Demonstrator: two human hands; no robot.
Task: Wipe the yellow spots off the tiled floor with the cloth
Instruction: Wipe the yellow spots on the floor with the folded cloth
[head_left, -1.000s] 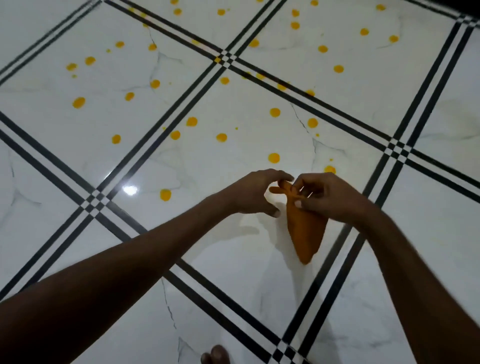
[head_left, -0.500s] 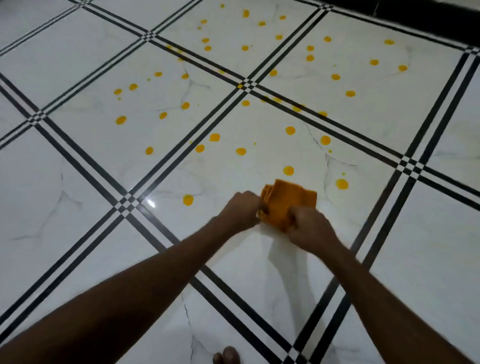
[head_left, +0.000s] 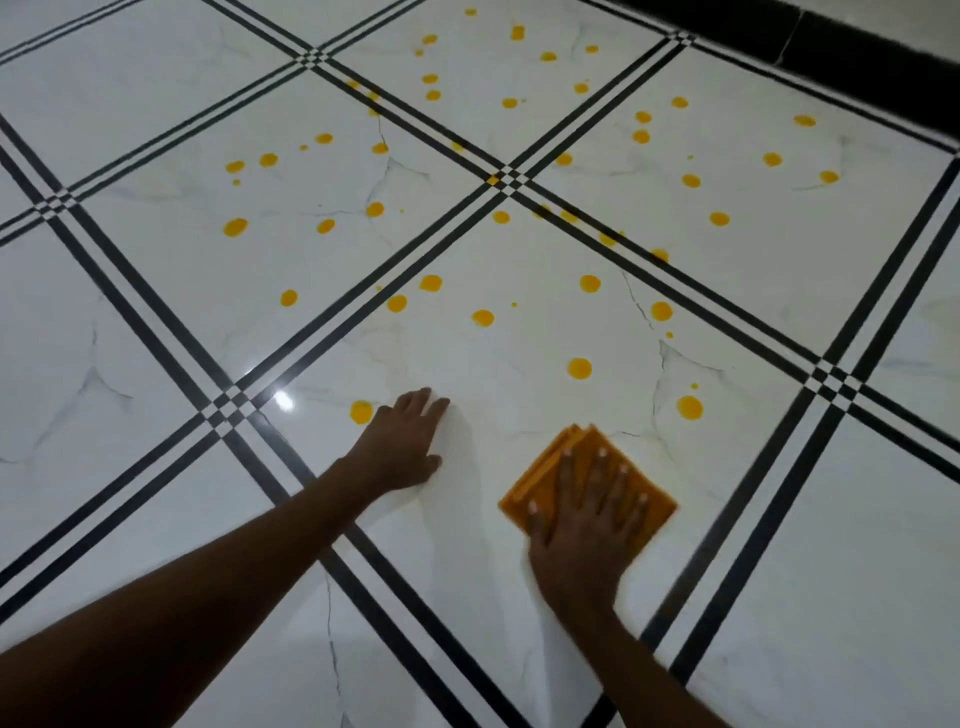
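Note:
A folded orange cloth (head_left: 540, 475) lies flat on the white tiled floor (head_left: 498, 395). My right hand (head_left: 587, 525) presses down on it, palm flat and fingers spread. To its left, my left hand (head_left: 405, 447) rests flat on the bare tile, holding nothing. One yellow spot (head_left: 361, 411) sits just left of my left fingers. Two more yellow spots (head_left: 579, 368) (head_left: 690, 407) lie a little beyond the cloth. Several others are scattered over the tiles farther away.
Black double lines (head_left: 363, 582) cross the floor in a diagonal grid, one passing under my left forearm. A dark skirting (head_left: 857, 57) runs along the top right edge. A light glare (head_left: 283, 400) shines near a line crossing at left.
Both hands held the cloth in the air and folded it. Now the cloth is down on the floor under my right palm, and my left hand has let go and moved left onto the tile.

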